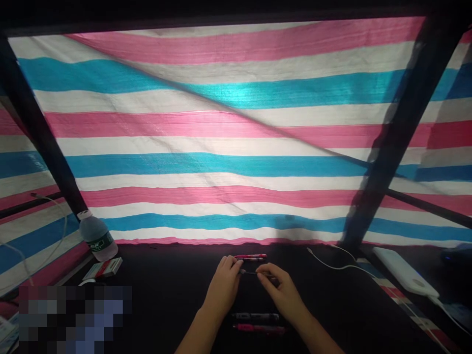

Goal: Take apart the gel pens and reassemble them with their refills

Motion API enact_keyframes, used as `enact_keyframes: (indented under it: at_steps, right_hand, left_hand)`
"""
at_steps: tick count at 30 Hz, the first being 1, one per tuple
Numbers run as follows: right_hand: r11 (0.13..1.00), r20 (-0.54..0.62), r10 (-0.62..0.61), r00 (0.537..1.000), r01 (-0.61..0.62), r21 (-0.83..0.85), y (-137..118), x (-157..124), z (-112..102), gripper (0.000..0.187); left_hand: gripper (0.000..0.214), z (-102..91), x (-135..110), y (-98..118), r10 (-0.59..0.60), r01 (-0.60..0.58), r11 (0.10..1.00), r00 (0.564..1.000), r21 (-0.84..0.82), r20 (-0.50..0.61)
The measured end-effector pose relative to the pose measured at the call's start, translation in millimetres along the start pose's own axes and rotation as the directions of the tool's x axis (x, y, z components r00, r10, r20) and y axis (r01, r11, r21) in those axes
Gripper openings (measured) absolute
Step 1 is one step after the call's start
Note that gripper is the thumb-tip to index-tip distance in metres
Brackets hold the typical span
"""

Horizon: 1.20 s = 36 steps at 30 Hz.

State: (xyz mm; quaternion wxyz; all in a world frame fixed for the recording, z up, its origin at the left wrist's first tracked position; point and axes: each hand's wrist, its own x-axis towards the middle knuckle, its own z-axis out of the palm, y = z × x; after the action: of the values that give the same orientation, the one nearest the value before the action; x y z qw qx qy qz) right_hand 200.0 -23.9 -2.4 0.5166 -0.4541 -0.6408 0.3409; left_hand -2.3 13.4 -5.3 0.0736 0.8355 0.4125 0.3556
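Over the dark tabletop (pixel 165 300), a thin dark pen-like rod (pixel 250 273) runs level between my two hands. My left hand (pixel 225 281) is closed around its left end, with the thumb on top. My right hand (pixel 278 286) pinches the other end between thumb and fingertips. Whether the rod is one piece or two is too dim to tell. Just beyond my fingers lies a red pen (pixel 252 256). Nearer to me, between my forearms, a black pen (pixel 255 316) and a pink pen (pixel 259 329) lie side by side.
At the left stand a water bottle (pixel 98 237) and a small flat box (pixel 103 268). A white power bank (pixel 405 273) with a white cable (pixel 341 268) lies at the right. Striped sheeting (pixel 221 164) hangs behind the table between dark frame posts. The lower left is pixelated.
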Motion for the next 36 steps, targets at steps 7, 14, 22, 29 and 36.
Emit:
enact_keyframes:
  at_steps: [7, 14, 22, 29, 36]
  right_hand:
    - [0.965, 0.159, -0.037, 0.987, -0.006, 0.263, 3, -2, -2, 0.052]
    - [0.972, 0.042, 0.003, 0.999, -0.013, 0.236, 23, 5, 3, 0.040]
    - [0.999, -0.047, 0.037, 0.998, -0.036, 0.016, 20, 3, -10, 0.044]
    - [0.990, 0.018, -0.115, 0.993, 0.116, -0.085, 18, 7, -12, 0.042]
    - [0.977, 0.052, -0.168, 0.984, 0.173, -0.128, 16, 9, -13, 0.039]
  left_hand:
    - [0.021, 6.7, -1, 14, -0.145, 0.165, 0.909, 0.986, -0.384, 0.080]
    - [0.042, 1.5, 0, 13, -0.153, 0.187, 0.853, 0.982, -0.487, 0.108]
    - [0.027, -4.5, 2, 12, -0.200, 0.188, 0.865, 0.979, -0.464, 0.023]
    - [0.010, -12.6, 5, 16, -0.168, 0.135, 0.888, 0.985, -0.440, -0.035]
    - [0.012, -10.6, 5, 14, -0.117, 0.098, 0.910, 0.993, -0.404, -0.022]
